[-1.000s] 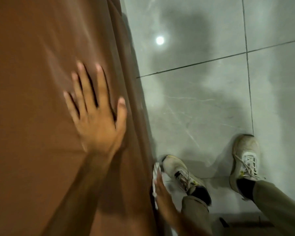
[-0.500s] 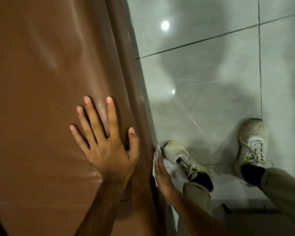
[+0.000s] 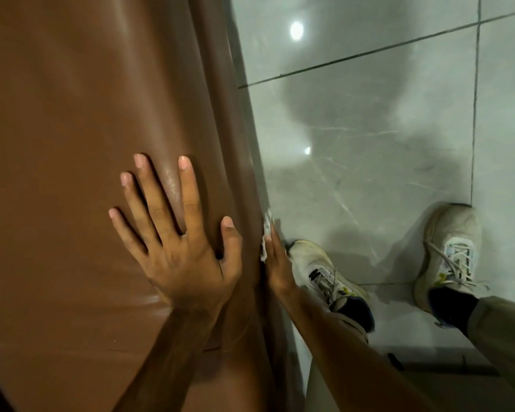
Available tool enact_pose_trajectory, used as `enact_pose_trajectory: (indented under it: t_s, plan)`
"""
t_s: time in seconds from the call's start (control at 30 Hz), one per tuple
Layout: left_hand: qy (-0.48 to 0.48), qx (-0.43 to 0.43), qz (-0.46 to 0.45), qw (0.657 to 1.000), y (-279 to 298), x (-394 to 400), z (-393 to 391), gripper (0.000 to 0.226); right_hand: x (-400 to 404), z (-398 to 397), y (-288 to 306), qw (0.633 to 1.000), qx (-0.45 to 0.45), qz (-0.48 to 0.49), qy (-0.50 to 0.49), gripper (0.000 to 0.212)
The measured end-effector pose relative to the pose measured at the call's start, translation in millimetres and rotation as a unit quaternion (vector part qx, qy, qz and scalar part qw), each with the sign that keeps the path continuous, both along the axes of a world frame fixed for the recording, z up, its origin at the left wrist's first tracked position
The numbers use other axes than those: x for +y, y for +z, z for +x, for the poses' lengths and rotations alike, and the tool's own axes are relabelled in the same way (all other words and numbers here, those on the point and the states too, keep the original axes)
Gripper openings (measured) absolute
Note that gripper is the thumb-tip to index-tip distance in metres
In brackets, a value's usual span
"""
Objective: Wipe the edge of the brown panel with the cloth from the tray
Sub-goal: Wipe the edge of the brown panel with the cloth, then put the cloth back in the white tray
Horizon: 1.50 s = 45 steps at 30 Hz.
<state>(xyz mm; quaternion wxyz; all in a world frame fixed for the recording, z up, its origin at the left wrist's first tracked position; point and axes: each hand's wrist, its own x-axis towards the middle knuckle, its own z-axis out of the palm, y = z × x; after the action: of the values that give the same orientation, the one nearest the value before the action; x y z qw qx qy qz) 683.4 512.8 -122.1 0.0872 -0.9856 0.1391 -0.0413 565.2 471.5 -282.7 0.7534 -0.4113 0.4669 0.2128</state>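
The brown panel (image 3: 72,144) fills the left half of the view, smooth and glossy, with its rounded edge (image 3: 238,162) running down the middle. My left hand (image 3: 179,242) lies flat on the panel's face, fingers spread, thumb near the edge. My right hand (image 3: 275,263) presses a small white cloth (image 3: 266,230) against the side of the edge, fingers straight. Most of the cloth is hidden between my hand and the panel. No tray is in view.
Grey glossy floor tiles (image 3: 369,129) with dark grout lines lie to the right of the panel. My two feet in white sneakers (image 3: 318,275) (image 3: 449,248) stand on the floor close to the panel's edge.
My right hand with the cloth has slid up along the panel's edge. My left hand stays flat on the panel, shifted slightly lower in view as the camera moved.
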Motion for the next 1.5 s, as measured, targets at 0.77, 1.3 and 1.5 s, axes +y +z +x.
enact_pose_trajectory:
  t_s: [0.77, 1.3, 1.5]
  plan:
    - [0.486, 0.011, -0.252, 0.837, 126.1, 32.3, -139.1, 0.071, -155.9, -48.1, 235.9, 0.827, -0.038, -0.095, 0.552, 0.027]
    - [0.981, -0.084, -0.168, 0.054, 220.5, -344.2, -741.2, 0.078, -186.1, -328.6, 374.1, 0.207, -0.269, 0.118, 0.933, 0.054]
    - [0.976, -0.089, -0.196, -0.033, 110.0, -461.5, -734.8, 0.076, -247.0, -458.3, 303.4, -0.051, -0.404, 0.199, 0.892, 0.052]
